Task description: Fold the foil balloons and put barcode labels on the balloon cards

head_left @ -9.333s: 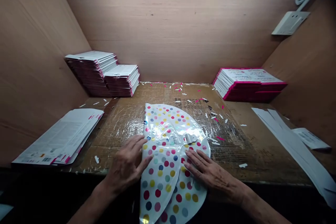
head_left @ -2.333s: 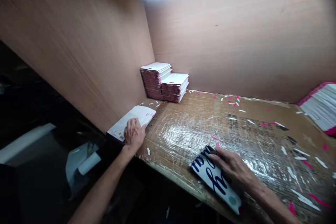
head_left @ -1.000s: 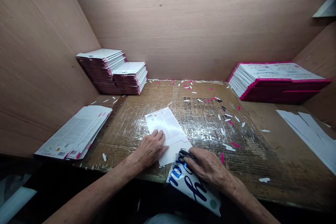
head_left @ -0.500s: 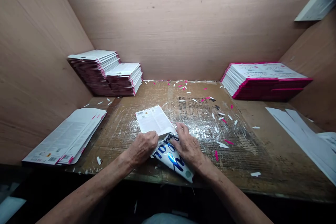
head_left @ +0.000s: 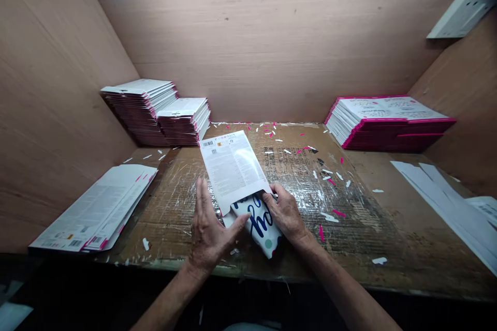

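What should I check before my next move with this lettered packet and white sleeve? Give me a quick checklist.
1. White sleeve, printed side up: ok, its barcode shows.
2. Lettered packet at the sleeve's mouth: ok, the sleeve's edge overlaps it.
3. Packet wholly covered: not ok, its near end sticks out.
4. Right hand at the sleeve's edge: ok.
5. Left hand gripping: not ok, fingers spread.
6. Packet's covered end flat: cannot tell, hidden.

The left hand (head_left: 207, 227) spreads wide, fingers (head_left: 199, 194) toward twelve o'clock, thumb (head_left: 239, 224) toward two; the right hand (head_left: 286, 213) curls in a grip toward ten; forearms (head_left: 176, 292) slant from seven and five.
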